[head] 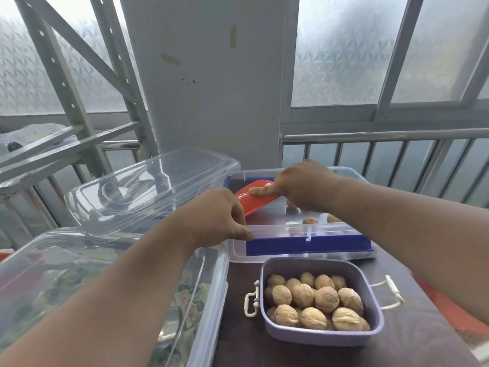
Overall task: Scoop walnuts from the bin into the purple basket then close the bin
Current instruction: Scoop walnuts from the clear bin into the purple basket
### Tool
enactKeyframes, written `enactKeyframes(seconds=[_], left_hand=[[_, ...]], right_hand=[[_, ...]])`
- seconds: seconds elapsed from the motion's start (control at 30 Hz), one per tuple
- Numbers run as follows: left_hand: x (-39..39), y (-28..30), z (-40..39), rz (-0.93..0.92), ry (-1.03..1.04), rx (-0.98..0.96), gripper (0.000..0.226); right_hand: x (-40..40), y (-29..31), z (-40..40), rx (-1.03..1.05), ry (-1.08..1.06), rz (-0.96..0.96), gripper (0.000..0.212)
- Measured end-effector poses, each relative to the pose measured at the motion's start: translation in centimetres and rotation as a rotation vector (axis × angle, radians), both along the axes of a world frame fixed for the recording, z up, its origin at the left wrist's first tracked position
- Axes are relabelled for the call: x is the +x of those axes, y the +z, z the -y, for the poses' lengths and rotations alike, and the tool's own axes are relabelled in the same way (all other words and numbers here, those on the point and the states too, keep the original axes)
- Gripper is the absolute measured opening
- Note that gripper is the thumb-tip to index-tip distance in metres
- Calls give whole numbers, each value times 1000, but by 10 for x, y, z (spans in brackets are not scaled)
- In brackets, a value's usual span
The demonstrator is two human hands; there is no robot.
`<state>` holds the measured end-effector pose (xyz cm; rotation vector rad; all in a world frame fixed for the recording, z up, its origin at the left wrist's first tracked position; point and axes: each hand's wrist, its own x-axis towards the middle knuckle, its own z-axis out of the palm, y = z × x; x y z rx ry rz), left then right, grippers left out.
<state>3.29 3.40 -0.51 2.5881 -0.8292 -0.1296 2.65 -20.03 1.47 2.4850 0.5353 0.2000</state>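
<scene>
The purple basket (321, 337) stands on the dark table near me, filled with several walnuts (326, 299). Behind it is the clear bin (304, 247) with blue edging; a few walnuts (310, 221) lie inside. My left hand (219, 215) grips the bin's near left rim, thumb on the edge. My right hand (299, 184) reaches into the bin and holds a red scoop (251, 200), index finger lying along its side. The scoop's handle is hidden under the hand. The clear lid (148, 189) leans to the left of the bin.
A large clear lidded box (105, 287) with greenish contents sits at the left, under the loose lid. A metal railing (383, 147) and frosted windows run behind the table. Something red (455, 311) lies at the table's right edge.
</scene>
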Motion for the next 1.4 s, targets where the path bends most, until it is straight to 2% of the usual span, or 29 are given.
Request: enactKeyframes(seconds=[0.2, 0.33, 0.5, 0.63, 0.77, 0.87, 1.03, 1.2, 1.4], left_hand=[[-1, 1, 1, -2, -8, -1, 23], [0, 1, 1, 9, -7, -1, 25], [2, -2, 0, 7, -13, -7, 26], [3, -3, 0, -10, -9, -13, 25], [2, -2, 0, -16, -9, -4, 25], [2, -2, 0, -10, -15, 7, 25], [3, -2, 1, 3, -5, 24, 23], [3, -1, 1, -8, -1, 19, 23], [2, -1, 1, -5, 1, 18, 23]], right_hand=[[-12, 11, 54, -80, 39, 5, 81], [-31, 25, 89, -97, -46, -35, 71], [-45, 27, 105, -13, -120, 29, 64], [-47, 23, 96, 47, -25, 97, 63], [-50, 21, 91, -5, 179, 26, 63], [-53, 30, 114, 4, 295, 53, 62], [-61, 34, 145, 28, 248, 101, 65], [-62, 25, 129, 130, 206, 127, 57], [-63, 40, 136, 3, 178, 51, 55]])
